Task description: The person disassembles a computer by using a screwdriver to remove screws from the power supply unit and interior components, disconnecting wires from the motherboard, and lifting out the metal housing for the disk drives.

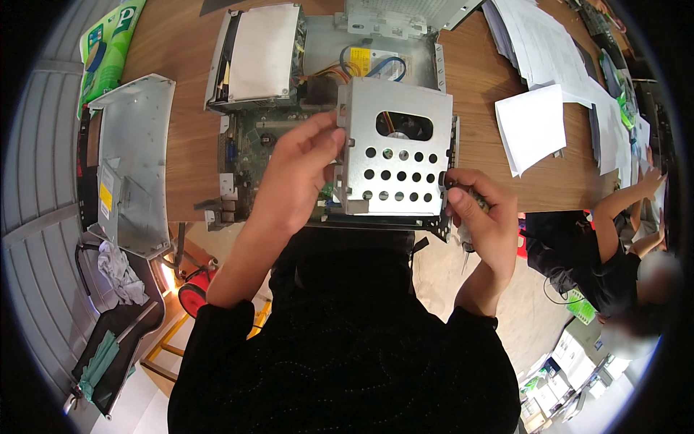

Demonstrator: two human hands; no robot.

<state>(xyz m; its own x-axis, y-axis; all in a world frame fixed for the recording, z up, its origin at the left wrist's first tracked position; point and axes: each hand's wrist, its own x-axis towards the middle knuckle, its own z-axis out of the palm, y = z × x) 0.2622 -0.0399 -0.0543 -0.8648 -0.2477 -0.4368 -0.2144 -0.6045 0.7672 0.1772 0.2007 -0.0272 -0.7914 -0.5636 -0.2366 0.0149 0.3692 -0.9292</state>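
Left hand (298, 170): thumb and fingers clamped on the left edge, far half, of a silver, rectangular sheet-metal bracket with round holes and one oblong slot (395, 164).
Right hand (488, 220): thumb and forefinger gripping its right edge by the near corner; slim tool with thin metal shaft (468, 249) apparently tucked in too.
Bracket: between both hands, over open silver metal computer case (322, 47); long axis looks fore-aft; right hand closer to near end. Resting or lifted: can't tell.
Left of case: silver metal cover (141, 137) on brown wooden surface (478, 134).
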